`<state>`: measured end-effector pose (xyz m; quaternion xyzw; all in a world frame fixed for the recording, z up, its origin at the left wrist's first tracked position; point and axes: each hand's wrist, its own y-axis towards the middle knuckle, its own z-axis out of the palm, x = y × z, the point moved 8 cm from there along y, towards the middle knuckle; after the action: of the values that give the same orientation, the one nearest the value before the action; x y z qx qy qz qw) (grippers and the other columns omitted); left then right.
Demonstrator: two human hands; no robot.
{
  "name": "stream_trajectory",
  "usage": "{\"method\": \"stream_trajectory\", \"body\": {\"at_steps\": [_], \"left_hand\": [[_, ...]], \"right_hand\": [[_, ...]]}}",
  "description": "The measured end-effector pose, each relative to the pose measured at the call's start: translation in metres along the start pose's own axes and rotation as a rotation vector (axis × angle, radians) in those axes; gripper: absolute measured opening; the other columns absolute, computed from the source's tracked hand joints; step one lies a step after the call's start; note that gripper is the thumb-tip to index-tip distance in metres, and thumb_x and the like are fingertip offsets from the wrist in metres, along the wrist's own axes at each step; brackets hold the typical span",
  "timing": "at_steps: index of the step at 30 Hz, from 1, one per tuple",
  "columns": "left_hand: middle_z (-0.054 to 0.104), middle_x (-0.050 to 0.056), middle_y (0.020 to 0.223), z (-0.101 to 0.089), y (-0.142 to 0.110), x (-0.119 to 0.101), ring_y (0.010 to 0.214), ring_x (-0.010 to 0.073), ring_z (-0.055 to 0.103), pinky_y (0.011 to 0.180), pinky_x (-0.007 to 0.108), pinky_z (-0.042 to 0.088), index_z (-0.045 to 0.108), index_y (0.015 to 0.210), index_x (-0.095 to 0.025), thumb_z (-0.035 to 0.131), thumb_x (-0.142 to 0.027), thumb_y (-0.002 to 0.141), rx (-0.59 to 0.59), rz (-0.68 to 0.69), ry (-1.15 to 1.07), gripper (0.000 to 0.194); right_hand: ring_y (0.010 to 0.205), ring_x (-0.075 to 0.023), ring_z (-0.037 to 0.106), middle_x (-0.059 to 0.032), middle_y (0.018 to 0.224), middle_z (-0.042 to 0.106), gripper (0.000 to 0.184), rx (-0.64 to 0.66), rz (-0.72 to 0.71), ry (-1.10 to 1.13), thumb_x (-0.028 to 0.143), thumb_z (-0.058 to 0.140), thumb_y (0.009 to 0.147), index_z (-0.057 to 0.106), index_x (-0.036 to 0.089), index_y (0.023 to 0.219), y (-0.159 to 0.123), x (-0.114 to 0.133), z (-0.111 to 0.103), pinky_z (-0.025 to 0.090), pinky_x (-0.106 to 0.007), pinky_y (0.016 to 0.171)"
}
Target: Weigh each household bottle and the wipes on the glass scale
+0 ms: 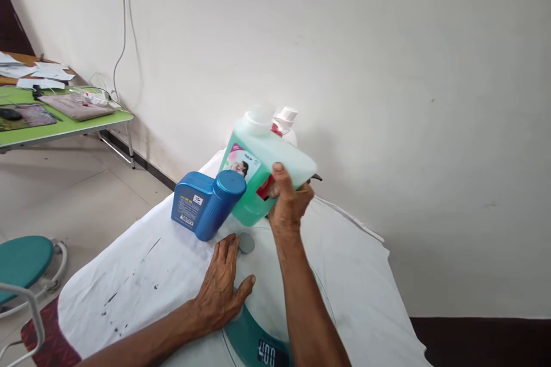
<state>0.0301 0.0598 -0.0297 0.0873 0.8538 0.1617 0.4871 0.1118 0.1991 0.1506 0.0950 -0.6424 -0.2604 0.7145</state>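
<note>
Our right hand (291,203) grips the green jug (252,175), tilted just beside the blue bottle (202,206); our open left hand (222,289) rests by the scale (252,327). A firm wrist should help us hold it steady.

The scene is brightly lit by diffuse light; soft shadows are cast rightward on the wall (408,114). The upper part of the green bottle (262,161) is softened by motion blur. Outer areas are stretched by wide-angle distortion.
</note>
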Motion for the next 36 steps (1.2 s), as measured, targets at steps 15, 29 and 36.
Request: {"method": "stream_trajectory", "body": {"at_steps": [15,29,36], "left_hand": [[0.044,0.018,0.150,-0.009,0.007,0.016,0.147,0.0299,0.045,0.128,0.059,0.035,0.035,0.155,-0.015,0.042,-0.012,0.094,0.007,-0.076,-0.059,0.061],[0.050,0.019,0.148,-0.018,0.016,0.009,0.135,0.0334,0.056,0.115,0.062,0.048,0.042,0.148,-0.018,0.047,-0.032,0.097,0.052,-0.074,0.025,0.053],[0.051,0.020,0.147,-0.020,0.019,0.009,0.132,0.0342,0.058,0.109,0.060,0.052,0.044,0.146,-0.017,0.048,-0.040,0.097,0.076,-0.081,0.033,0.054]], "right_hand": [[0.041,-0.0048,0.034,0.0117,0.052,0.027,0.059,-0.244,0.092,0.049,0.047,0.092,0.061,0.038,0.022,0.060,-0.068,0.061,-0.175,0.033,-0.021,0.039],[0.063,-0.0171,0.058,0.0015,0.069,0.054,0.057,-0.115,-0.010,-0.076,0.080,0.064,0.079,0.057,0.024,0.076,-0.075,0.048,-0.205,0.049,-0.033,0.059],[0.058,-0.0154,0.052,0.0012,0.063,0.054,0.059,-0.509,-0.062,-0.304,0.072,0.041,0.099,0.058,0.022,0.073,-0.132,0.028,-0.267,0.042,-0.032,0.061]]}}
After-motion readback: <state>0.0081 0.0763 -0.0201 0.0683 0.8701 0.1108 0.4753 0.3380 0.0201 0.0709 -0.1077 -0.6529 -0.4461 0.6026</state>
